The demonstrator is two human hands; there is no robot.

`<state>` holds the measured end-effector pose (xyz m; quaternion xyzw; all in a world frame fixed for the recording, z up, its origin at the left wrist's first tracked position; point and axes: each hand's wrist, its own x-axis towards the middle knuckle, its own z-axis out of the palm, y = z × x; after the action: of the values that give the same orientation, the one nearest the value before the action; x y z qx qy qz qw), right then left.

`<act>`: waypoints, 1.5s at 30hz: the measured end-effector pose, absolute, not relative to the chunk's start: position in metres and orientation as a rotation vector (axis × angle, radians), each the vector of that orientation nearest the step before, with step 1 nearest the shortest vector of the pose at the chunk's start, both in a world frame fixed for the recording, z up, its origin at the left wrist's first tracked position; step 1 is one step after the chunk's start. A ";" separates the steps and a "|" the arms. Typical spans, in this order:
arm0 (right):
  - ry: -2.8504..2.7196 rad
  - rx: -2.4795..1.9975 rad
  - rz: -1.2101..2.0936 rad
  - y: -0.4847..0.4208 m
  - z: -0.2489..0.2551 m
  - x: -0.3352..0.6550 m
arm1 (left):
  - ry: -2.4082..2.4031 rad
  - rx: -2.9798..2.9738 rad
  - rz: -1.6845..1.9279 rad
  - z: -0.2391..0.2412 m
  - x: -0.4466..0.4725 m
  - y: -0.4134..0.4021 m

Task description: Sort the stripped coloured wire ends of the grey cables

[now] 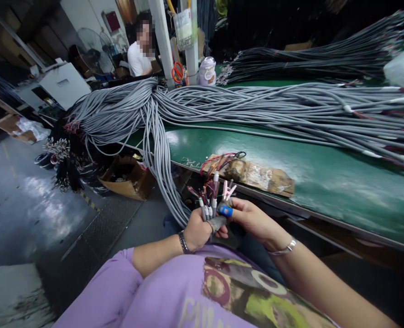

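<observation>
My left hand (pixel 198 230) is closed around the ends of several grey cables (pixel 166 171), whose coloured inner wires (pixel 207 191) stick up above the fist. White bands ring the cables near the stripped ends. Close on its right, my right hand (pixel 248 218) has its thumb and fingers pinched together, with blue tape on one digit. A pale pink forked piece (pixel 227 190) rises just above those fingertips; what exactly they grip is hidden. Dark grey covering wraps part of the left fingers. From the held ends, the cables run up to a large grey bundle (pixel 222 102) on the bench.
On the green bench (pixel 325 168), a taped wooden block (pixel 260 175) with red and black leads lies near the front edge. Dark cables (pixel 308 59) lie behind. A cardboard box (pixel 128 177) stands below, left. A person (pixel 139 59) sits beyond a post (pixel 163 41).
</observation>
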<state>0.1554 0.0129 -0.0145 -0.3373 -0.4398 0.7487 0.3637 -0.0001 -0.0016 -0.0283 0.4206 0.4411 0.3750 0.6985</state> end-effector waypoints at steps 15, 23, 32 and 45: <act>-0.910 -1.125 1.771 0.004 -0.030 0.166 | 1.050 0.854 0.775 -0.022 -0.001 0.003; -1.065 -0.982 1.670 -0.001 -0.015 0.144 | 1.013 0.905 0.827 -0.027 -0.002 0.000; -0.674 -1.046 1.596 0.010 -0.038 0.160 | 1.001 0.752 0.984 -0.024 -0.004 0.001; -0.892 -1.043 1.419 0.032 -0.031 0.150 | 0.890 0.715 0.870 -0.002 0.002 0.016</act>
<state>0.1503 0.0316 -0.0311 -0.4410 -0.3772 0.5998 0.5510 0.0020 0.0165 -0.0017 0.3277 0.4078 0.3987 0.7532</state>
